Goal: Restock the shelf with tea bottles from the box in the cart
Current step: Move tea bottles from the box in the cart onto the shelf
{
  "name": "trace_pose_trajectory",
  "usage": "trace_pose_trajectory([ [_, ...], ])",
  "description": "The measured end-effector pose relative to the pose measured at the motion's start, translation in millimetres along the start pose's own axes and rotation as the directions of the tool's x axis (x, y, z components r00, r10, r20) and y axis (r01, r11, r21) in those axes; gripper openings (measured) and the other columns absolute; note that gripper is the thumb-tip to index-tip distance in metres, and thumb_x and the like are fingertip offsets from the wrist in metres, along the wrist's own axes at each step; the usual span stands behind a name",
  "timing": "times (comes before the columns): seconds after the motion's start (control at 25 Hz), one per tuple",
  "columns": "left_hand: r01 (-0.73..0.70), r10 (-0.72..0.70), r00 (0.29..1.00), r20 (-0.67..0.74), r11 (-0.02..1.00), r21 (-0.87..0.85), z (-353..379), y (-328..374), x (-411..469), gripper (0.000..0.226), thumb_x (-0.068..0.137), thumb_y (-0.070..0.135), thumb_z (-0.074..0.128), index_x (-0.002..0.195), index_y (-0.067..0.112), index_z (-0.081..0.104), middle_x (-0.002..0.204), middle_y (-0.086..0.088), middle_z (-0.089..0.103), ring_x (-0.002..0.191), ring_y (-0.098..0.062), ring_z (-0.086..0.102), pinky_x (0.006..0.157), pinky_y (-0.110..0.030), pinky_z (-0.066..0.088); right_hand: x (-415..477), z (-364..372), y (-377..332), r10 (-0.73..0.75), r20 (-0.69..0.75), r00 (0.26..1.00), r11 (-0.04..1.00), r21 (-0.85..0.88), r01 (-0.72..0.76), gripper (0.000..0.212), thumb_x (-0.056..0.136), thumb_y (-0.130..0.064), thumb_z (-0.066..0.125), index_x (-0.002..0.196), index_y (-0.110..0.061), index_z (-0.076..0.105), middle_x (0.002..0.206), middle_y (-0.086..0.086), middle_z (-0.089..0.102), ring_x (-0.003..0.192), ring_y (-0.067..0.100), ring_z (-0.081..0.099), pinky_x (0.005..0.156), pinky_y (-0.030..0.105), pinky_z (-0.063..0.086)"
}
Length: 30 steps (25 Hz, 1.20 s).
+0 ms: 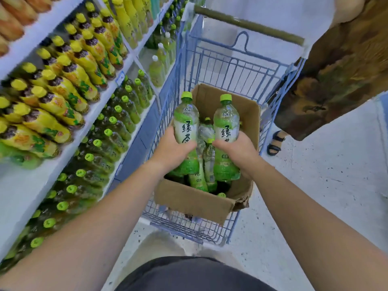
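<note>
Bright, even light, prob. overhead store lamps; no hard shadows anywhere, only a faint soft one under the cart point(212, 232) on the pale floor point(315, 185). Wide-angle lens: strong bending toward the edges, so the shelf point(69, 143) rails on the left fan out and curve. Centre is sharpest, w/ label print on the two held bottles readable. Left shelf rows look smeared and blotchy, esp. top-left corner, maybe motion blur or compression. Small glints on clear plastic of the bottles in the box point(195, 200). Top-right clothing patch is soft, mottled.
</note>
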<state>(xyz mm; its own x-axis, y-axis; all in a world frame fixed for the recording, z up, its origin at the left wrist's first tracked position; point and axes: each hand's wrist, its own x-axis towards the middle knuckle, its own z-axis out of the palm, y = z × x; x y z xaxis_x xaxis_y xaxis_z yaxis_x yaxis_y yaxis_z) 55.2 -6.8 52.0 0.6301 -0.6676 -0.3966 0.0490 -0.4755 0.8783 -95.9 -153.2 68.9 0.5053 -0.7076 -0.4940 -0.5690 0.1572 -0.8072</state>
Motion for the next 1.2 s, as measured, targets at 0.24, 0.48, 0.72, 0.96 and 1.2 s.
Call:
trace_pose_trajectory([
  [0.24, -0.099, 0.062, 0.947, -0.315, 0.99, -0.102, -21, -4, -103, 0.047, 0.071, 0.039, 0.078, 0.108, 0.048, 0.049, 0.092, 0.021, 0.068, 0.077, 0.005, 0.068, 0.052, -0.015, 0.053, -40, 22, -30, -0.167, 0.231, 0.958, 0.981, -0.058, 0.185, 0.023, 0.073, -0.037, 0.08, 0.09, -0.033, 0.065, 0.08, -0.009, 0.075, 0.076, 0.014, 0.073, 0.078, 0.044, 0.06],
  [0.48, -0.138, 0.042, 0.834, -0.55, 0.981, -0.134, -59, -23, -191, 0.054, 0.074, 0.029, 0.082, 0.116, 0.042, 0.051, 0.102, 0.016, 0.066, 0.081, 0.012, 0.065, 0.054, -0.007, 0.049, -89, 79, -53, -0.259, 0.469, 0.844, 0.947, -0.049, 0.317, 0.04, 0.065, -0.045, 0.078, 0.103, -0.037, 0.068, 0.092, -0.007, 0.075, 0.082, 0.015, 0.073, 0.071, 0.037, 0.062],
  [0.72, -0.135, -0.028, 0.707, -0.707, 0.976, -0.173, -110, -53, -278, 0.048, 0.075, 0.023, 0.08, 0.108, 0.044, 0.051, 0.094, 0.014, 0.069, 0.079, 0.002, 0.068, 0.059, -0.015, 0.054, -147, 160, -76, -0.244, 0.63, 0.737, 0.898, -0.14, 0.417, 0.069, 0.058, -0.056, 0.072, 0.117, -0.026, 0.058, 0.109, 0.001, 0.068, 0.097, 0.026, 0.068, 0.088, 0.053, 0.057],
  [0.96, -0.14, -0.058, 0.595, -0.802, 0.974, -0.175, -177, -102, -357, 0.056, 0.066, 0.04, 0.08, 0.105, 0.061, 0.046, 0.099, 0.024, 0.067, 0.087, 0.003, 0.069, 0.064, -0.018, 0.057, -208, 263, -79, -0.257, 0.729, 0.634, 0.877, -0.099, 0.47, 0.024, 0.079, -0.03, 0.08, 0.093, -0.031, 0.06, 0.091, -0.001, 0.07, 0.083, 0.02, 0.069, 0.073, 0.041, 0.058],
  [1.2, -0.116, -0.064, 0.503, -0.862, 0.983, -0.14, -249, -161, -402, 0.058, 0.064, 0.042, 0.081, 0.111, 0.05, 0.049, 0.099, 0.029, 0.066, 0.086, 0.005, 0.068, 0.061, -0.012, 0.052, -257, 356, -70, -0.25, 0.767, 0.591, 0.86, -0.104, 0.5, 0.033, 0.077, -0.028, 0.081, 0.105, -0.03, 0.065, 0.092, -0.002, 0.075, 0.085, 0.021, 0.073, 0.079, 0.046, 0.061],
])
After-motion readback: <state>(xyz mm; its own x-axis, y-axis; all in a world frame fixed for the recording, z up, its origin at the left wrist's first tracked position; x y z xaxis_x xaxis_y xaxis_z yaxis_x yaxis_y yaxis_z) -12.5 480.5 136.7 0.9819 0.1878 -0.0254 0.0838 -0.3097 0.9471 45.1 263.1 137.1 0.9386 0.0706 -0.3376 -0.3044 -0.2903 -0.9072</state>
